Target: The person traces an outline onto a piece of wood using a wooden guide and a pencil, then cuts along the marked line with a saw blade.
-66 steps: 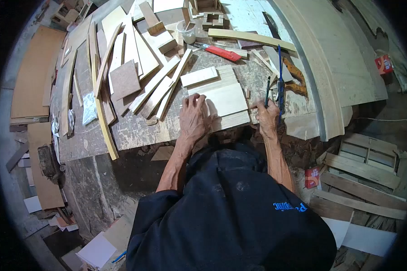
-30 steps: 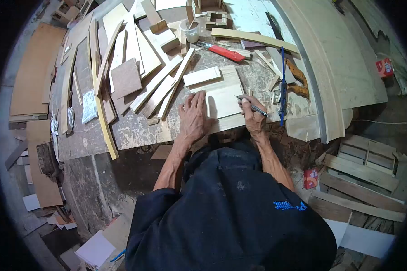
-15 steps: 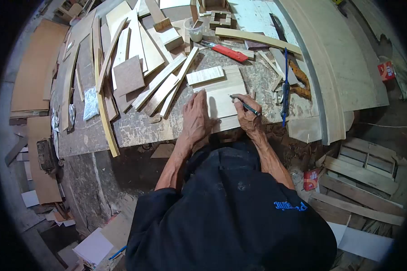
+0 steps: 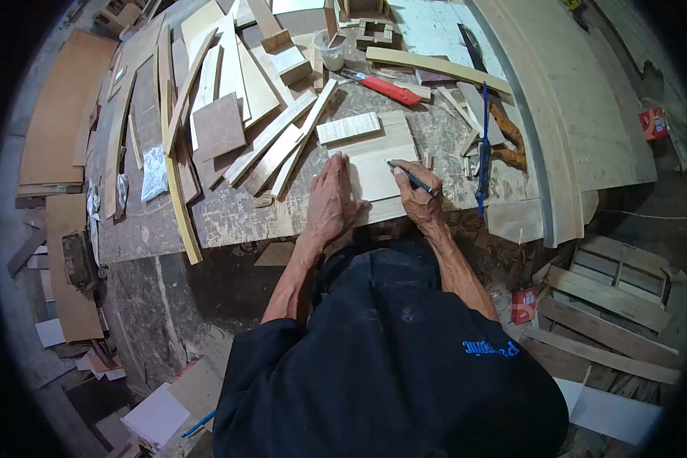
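Observation:
A pale, thin wooden board (image 4: 382, 164) lies at the front edge of the workbench. My left hand (image 4: 330, 202) rests along its left side, fingers stretched forward and thumb out over the board. In my right hand (image 4: 417, 200) is a dark pencil (image 4: 416, 180), gripped near the point, which meets the board's surface or hovers just above it. A small light wood block (image 4: 349, 128) lies across the board's far left corner, just beyond my left fingertips.
Several wood strips (image 4: 271, 141) and a brown square panel (image 4: 219, 127) lie to the left. Beyond the board are a red utility knife (image 4: 389, 89) and a plastic cup (image 4: 329, 53). At the right are a blue tool (image 4: 483, 153) and a handsaw with a wooden handle (image 4: 507, 137).
Almost nothing differs. The view has shifted very slightly, while both hands and the pencil keep nearly the same place on the board.

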The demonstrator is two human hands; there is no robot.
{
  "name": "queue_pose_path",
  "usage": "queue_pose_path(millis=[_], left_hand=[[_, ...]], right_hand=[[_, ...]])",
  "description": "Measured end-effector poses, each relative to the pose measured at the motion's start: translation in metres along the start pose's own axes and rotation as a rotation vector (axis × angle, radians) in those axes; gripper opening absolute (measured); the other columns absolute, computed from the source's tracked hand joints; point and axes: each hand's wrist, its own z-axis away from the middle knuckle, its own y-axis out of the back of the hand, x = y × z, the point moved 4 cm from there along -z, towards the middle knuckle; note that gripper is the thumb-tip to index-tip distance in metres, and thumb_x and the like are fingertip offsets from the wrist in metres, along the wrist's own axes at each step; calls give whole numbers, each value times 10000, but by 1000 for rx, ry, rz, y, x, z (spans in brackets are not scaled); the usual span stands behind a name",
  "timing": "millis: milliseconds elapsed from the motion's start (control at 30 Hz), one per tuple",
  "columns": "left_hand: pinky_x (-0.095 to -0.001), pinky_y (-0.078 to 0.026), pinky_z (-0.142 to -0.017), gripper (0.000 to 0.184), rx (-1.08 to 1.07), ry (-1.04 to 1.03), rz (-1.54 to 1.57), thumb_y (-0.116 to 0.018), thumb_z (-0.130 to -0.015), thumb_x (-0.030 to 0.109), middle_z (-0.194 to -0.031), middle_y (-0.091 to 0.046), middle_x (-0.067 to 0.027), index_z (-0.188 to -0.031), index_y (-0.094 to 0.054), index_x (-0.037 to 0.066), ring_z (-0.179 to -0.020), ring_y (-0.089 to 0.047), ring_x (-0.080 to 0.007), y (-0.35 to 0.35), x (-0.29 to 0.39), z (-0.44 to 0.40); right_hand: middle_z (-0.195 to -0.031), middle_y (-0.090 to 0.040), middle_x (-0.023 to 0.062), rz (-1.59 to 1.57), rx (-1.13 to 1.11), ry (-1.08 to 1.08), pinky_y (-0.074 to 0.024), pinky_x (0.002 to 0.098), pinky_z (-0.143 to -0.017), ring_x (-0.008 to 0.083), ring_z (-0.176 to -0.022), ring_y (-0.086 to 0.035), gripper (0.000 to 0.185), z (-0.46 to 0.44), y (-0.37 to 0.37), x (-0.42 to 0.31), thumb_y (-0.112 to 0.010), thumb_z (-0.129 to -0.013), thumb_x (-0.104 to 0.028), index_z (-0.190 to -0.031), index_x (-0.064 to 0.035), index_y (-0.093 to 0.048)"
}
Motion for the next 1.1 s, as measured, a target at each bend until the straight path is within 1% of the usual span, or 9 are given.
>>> queue_pose_path(millis=[100,300,533,700,800,900,967,1033,1100], left_hand=[[-438,-299,-1150,1043,79,-122,59,-815,-715,213,-1483,-376,-258,-1492,-187,-88,-1393,-348,-397,-3,-5,-1],[-445,-314,-1151,954,4,25,65,-804,-726,204,-1460,-392,-266,-1459,-261,-75,-1386,-351,-411,-3,-2,-2],[-467,-339,-1121,761,191,-111,-49,-745,-810,159,-1407,-442,-253,-1435,-346,-10,-1356,-369,-421,24,19,-14],[-466,-366,-1091,661,199,-84,-187,-718,-821,127,-1356,-474,-239,-1383,-398,-10,-1294,-417,-410,30,15,-46],[-469,-388,-1057,584,239,-91,-184,-713,-822,118,-1328,-486,-222,-1326,-447,-9,-1235,-454,-405,36,15,-56],[-465,-407,-1026,544,318,43,-208,-714,-818,115,-1283,-515,-204,-1294,-478,1,-1174,-488,-392,50,1,-62],[-445,-450,-939,502,384,106,-331,-700,-838,169,-1178,-567,-171,-1272,-501,15,-1080,-525,-343,51,-33,-66],[-452,-481,-903,498,368,280,-344,-684,-809,120,-1148,-552,-209,-1252,-503,-20,-1069,-528,-360,63,-45,-67],[-442,-492,-889,532,407,276,-327,-711,-778,130,-1098,-582,-184,-1256,-521,-5,-1000,-557,-343,78,-58,-62]], right_hand=[[-926,-709,146,6,2,19,-538,333,-711,257,-818,-693,166,0,0,-3,-629,-882,-63,-1012,-2,-713],[-918,-714,144,14,-14,10,-540,334,-715,258,-823,-697,171,-1,1,-5,-626,-883,-64,-1012,3,-715],[-947,-712,149,-20,-26,-26,-536,329,-718,247,-830,-696,184,0,1,-2,-617,-891,-67,-1037,-2,-709],[-938,-706,142,-29,-12,53,-528,326,-708,237,-812,-683,188,-2,0,-3,-603,-909,-79,-1054,-13,-703],[-925,-701,136,-80,-12,-15,-522,325,-717,232,-812,-673,181,0,0,0,-601,-919,-89,-1049,-14,-704],[-925,-698,136,-110,-24,-101,-518,324,-736,228,-833,-670,185,0,-1,3,-601,-926,-96,-1059,-17,-702],[-939,-699,139,-127,-26,-102,-516,324,-748,230,-850,-669,195,1,-1,3,-590,-941,-109,-1077,-19,-698],[-946,-700,140,-142,-15,-78,-516,326,-745,233,-849,-670,204,1,-3,6,-578,-952,-120,-1086,-21,-696],[-957,-702,142,-121,-33,-87,-519,329,-749,239,-862,-674,205,0,-4,9,-568,-962,-123,-1084,-17,-694]])
